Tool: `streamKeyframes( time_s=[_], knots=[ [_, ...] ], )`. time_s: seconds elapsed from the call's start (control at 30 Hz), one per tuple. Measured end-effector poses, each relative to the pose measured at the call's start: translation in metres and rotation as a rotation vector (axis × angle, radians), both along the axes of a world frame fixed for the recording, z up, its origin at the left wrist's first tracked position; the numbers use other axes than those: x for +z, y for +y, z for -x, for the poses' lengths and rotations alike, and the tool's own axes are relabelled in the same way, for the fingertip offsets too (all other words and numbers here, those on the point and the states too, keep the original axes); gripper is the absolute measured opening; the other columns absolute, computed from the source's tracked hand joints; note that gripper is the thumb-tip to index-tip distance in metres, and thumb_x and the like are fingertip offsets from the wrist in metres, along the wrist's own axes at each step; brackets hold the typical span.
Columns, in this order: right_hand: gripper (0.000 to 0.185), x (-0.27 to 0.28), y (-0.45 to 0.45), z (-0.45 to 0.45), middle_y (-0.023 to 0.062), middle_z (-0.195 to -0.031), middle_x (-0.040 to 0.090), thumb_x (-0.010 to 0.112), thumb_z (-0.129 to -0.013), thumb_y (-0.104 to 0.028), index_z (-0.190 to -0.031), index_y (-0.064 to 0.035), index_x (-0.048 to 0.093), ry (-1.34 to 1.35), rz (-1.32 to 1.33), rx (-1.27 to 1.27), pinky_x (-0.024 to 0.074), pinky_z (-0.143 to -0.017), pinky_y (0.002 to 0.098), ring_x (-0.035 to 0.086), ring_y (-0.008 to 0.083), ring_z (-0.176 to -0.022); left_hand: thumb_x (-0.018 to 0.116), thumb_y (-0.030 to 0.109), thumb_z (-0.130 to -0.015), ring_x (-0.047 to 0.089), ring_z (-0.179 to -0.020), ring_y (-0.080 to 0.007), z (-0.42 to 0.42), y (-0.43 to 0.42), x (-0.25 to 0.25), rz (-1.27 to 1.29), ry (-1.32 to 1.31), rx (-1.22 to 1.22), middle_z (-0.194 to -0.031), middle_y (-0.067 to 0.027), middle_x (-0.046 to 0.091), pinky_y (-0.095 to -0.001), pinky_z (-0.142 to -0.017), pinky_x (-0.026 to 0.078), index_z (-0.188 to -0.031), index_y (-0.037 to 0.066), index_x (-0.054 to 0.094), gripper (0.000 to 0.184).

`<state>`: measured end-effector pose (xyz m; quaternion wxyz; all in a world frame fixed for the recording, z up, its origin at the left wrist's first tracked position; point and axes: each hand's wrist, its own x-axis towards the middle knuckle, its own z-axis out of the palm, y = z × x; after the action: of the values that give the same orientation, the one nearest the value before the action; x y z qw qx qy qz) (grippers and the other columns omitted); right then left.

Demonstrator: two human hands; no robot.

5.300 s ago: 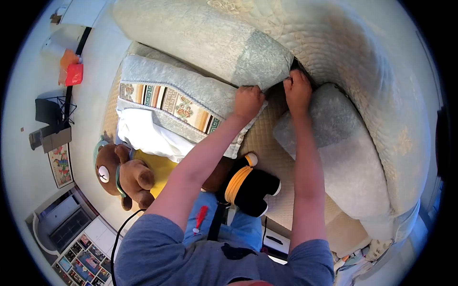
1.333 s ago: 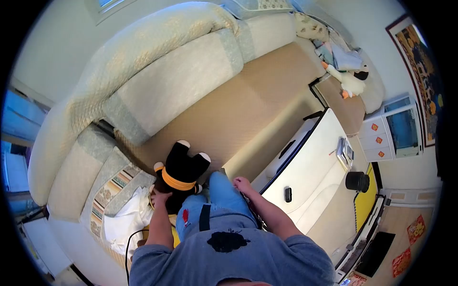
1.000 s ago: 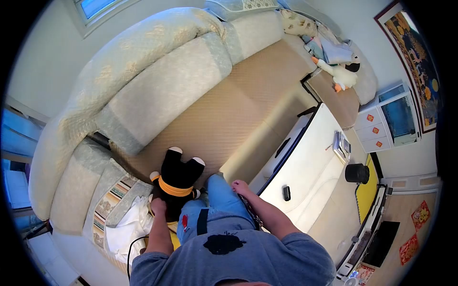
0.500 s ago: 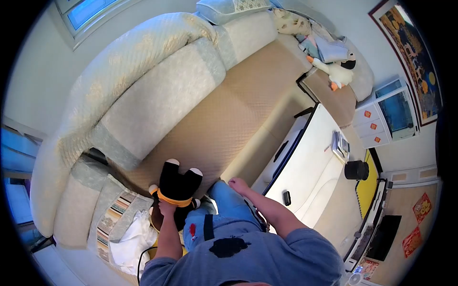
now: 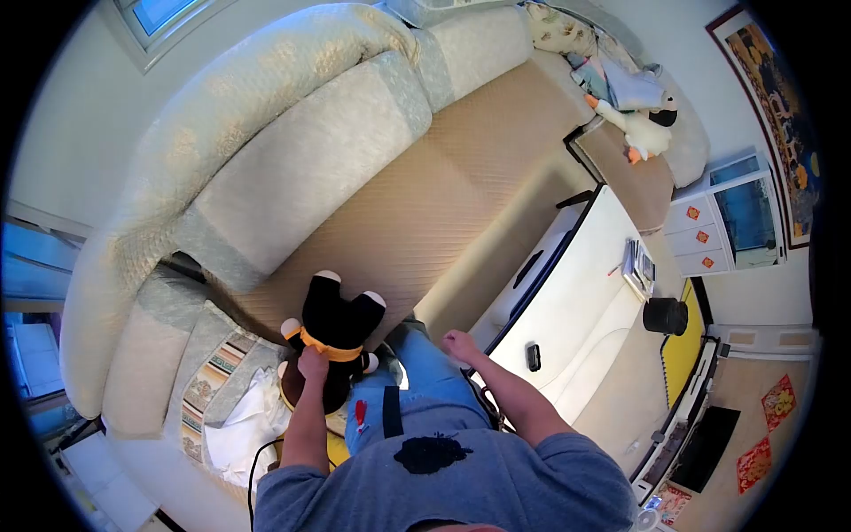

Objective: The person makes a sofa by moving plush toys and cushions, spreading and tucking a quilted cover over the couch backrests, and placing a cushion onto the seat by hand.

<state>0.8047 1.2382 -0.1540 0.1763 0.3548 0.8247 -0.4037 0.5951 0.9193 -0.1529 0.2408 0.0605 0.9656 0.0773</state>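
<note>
My left hand (image 5: 312, 363) is closed on a plush toy (image 5: 341, 312), at the orange band round its middle. The toy is black with pale foot tips and a brown head partly hidden by my arm. It is upside down in my view, its feet pointing away from me over the sofa seat. My right hand (image 5: 459, 346) is a loose fist beside my right knee, between the sofa and the white coffee table (image 5: 585, 310). Nothing shows in its fingers. A small black object (image 5: 533, 357) lies on the table near my right arm.
The long sofa (image 5: 443, 186) has a beige quilted seat. A white plush goose (image 5: 647, 135) lies at its far end near folded cloths. A black round container (image 5: 665, 316) and books (image 5: 638, 269) sit on the table. White cloth (image 5: 244, 430) is at my left.
The view has shifted slightly, so the sofa and toy appear higher. My left hand keeps its hold on the plush toy. My right hand has moved a little to the right, still closed.
</note>
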Motion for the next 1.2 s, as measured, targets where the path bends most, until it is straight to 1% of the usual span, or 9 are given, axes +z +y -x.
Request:
streamKeyframes(
  time_s=[0.23, 0.5, 0.63, 0.9, 1.0, 1.07, 1.13, 1.17, 1.2],
  knots=[
    [0.025, 0.007, 0.007, -0.020, 0.0158, -0.084, 0.060, 0.049, -0.076, -0.028, -0.083, -0.0078, 0.061, 0.098, -0.027, -0.002, 0.0448, -0.071, 0.0401, 0.057, 0.0319, -0.080, 0.058, 0.027, -0.070, 0.058, -0.075, -0.0319, 0.058, 0.014, 0.050, -0.024, 0.220, -0.173, -0.080, -0.0154, 0.058, -0.0417, -0.067, 0.047, -0.077, 0.003, 0.057, 0.025],
    [0.024, 0.027, 0.018, -0.031, 0.0148, -0.086, 0.060, 0.050, -0.076, -0.029, -0.084, -0.0083, 0.060, 0.041, 0.010, -0.160, 0.0449, -0.073, 0.0388, 0.058, 0.0298, -0.083, 0.056, 0.029, -0.070, 0.058, -0.077, -0.0333, 0.111, 0.036, 0.085, -0.011, 0.218, -0.231, -0.078, -0.0180, 0.059, -0.0427, -0.067, 0.046, -0.078, 0.001, 0.057, 0.029],
    [0.024, 0.021, 0.043, -0.034, 0.0141, -0.082, 0.061, 0.052, -0.075, -0.026, -0.085, -0.0051, 0.060, 0.129, -0.107, -0.087, 0.0454, -0.069, 0.0371, 0.058, 0.0290, -0.079, 0.053, 0.030, -0.071, 0.057, -0.078, -0.0348, 0.116, 0.038, 0.085, -0.013, 0.203, -0.167, -0.083, -0.0201, 0.059, -0.0436, -0.068, 0.046, -0.081, 0.000, 0.058, 0.032],
    [0.024, 0.051, 0.136, -0.015, 0.0138, -0.085, 0.061, 0.051, -0.075, -0.027, -0.086, -0.0071, 0.060, 0.076, -0.032, -0.053, 0.0458, -0.069, 0.0379, 0.058, 0.0292, -0.078, 0.055, 0.025, -0.072, 0.057, -0.081, -0.0365, 0.106, 0.039, 0.078, 0.138, 0.156, 0.020, -0.082, -0.0207, 0.060, -0.0436, -0.067, 0.046, -0.080, -0.004, 0.057, 0.030],
    [0.027, 0.048, 0.181, -0.028, 0.0163, -0.081, 0.060, 0.050, -0.073, -0.027, -0.083, -0.0050, 0.061, 0.196, -0.090, -0.056, 0.0454, -0.069, 0.0399, 0.058, 0.0332, -0.076, 0.055, 0.021, -0.076, 0.055, -0.046, -0.0251, 0.125, 0.016, -0.017, -0.090, 0.049, 0.230, -0.061, -0.0121, 0.055, -0.0349, -0.041, 0.043, -0.079, -0.001, 0.053, 0.022],
    [0.026, 0.038, 0.220, -0.044, 0.0154, -0.081, 0.061, 0.051, -0.073, -0.027, -0.083, -0.0049, 0.062, 0.188, -0.109, -0.124, 0.0460, -0.068, 0.0388, 0.058, 0.0316, -0.075, 0.060, 0.021, -0.074, 0.047, -0.038, -0.0195, 0.088, 0.099, 0.053, -0.238, -0.283, 0.512, -0.052, -0.0079, 0.049, -0.0313, -0.034, 0.037, -0.072, 0.003, 0.052, 0.020],
    [0.025, 0.034, 0.259, -0.065, 0.0143, -0.082, 0.061, 0.050, -0.073, -0.026, -0.081, -0.0058, 0.062, 0.147, -0.087, -0.200, 0.0465, -0.066, 0.0378, 0.059, 0.0288, -0.073, 0.063, 0.023, -0.071, 0.046, -0.037, -0.0194, 0.090, 0.132, 0.013, -0.309, -0.356, 0.257, -0.050, -0.0065, 0.046, -0.0312, -0.034, 0.037, -0.072, 0.004, 0.054, 0.021],
    [0.024, 0.027, 0.280, -0.077, 0.0141, -0.082, 0.061, 0.050, -0.074, -0.026, -0.080, -0.0065, 0.062, 0.142, -0.060, -0.242, 0.0467, -0.065, 0.0375, 0.060, 0.0272, -0.072, 0.063, 0.022, -0.070, 0.053, -0.048, -0.0259, 0.095, 0.159, -0.009, -0.180, -0.270, -0.021, -0.056, -0.0117, 0.052, -0.0352, -0.043, 0.042, -0.074, 0.003, 0.056, 0.021],
    [0.023, 0.016, 0.302, -0.090, 0.0133, -0.078, 0.061, 0.050, -0.075, -0.025, -0.080, -0.0054, 0.062, 0.101, 0.010, -0.347, 0.0467, -0.062, 0.0361, 0.059, 0.0247, -0.068, 0.047, 0.029, -0.074, 0.057, -0.075, -0.0353, 0.092, 0.190, -0.001, -0.022, -0.166, -0.576, -0.075, -0.0175, 0.061, -0.0417, -0.070, 0.043, -0.078, 0.001, 0.062, 0.032]
  ],
)
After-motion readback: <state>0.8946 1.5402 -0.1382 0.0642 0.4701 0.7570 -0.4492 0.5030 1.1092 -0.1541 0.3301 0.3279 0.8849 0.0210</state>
